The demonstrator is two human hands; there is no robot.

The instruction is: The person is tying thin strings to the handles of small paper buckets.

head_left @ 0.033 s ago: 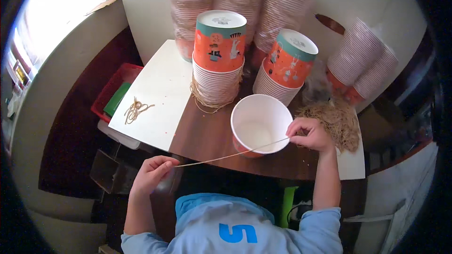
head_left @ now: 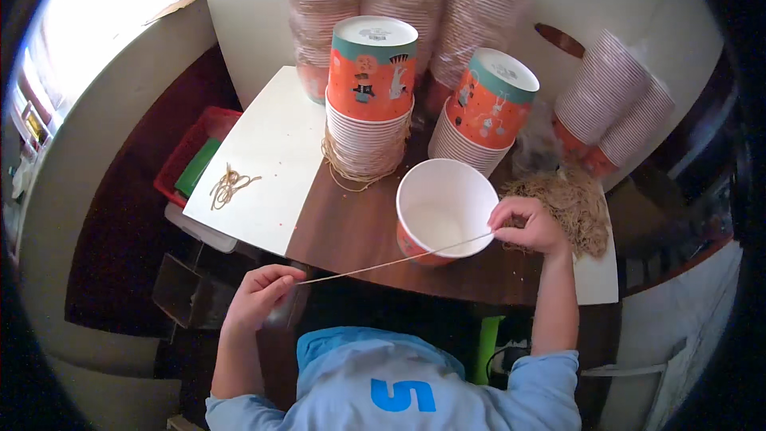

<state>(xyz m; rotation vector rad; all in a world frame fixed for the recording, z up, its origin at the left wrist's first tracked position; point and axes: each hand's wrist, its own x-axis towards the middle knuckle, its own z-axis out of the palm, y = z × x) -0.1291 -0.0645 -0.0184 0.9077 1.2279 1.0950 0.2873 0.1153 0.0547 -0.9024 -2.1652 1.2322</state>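
Note:
A thin tan string (head_left: 359, 272) runs taut between my two hands, slanting up from left to right. My left hand (head_left: 259, 295) pinches one end just off the table's front edge. The other end is pinched in my right hand (head_left: 528, 227), by the right rim of an open paper bucket (head_left: 439, 199). This bucket stands upright, white inside and orange outside, and the string crosses in front of its near rim. Whether my right fingers also touch the rim, I cannot tell.
Behind stand two upside-down bucket stacks (head_left: 371, 72) (head_left: 495, 104), the left one ringed with strings. A tangled string heap (head_left: 578, 207) lies right, a small string bunch (head_left: 231, 185) left. Wrapped bucket stacks (head_left: 479, 16) line the back. A red basket (head_left: 171, 164) sits beyond the table's left edge.
The open bucket has shifted slightly to the right, and my right hand has moved a little the same way. The string stays stretched between both hands.

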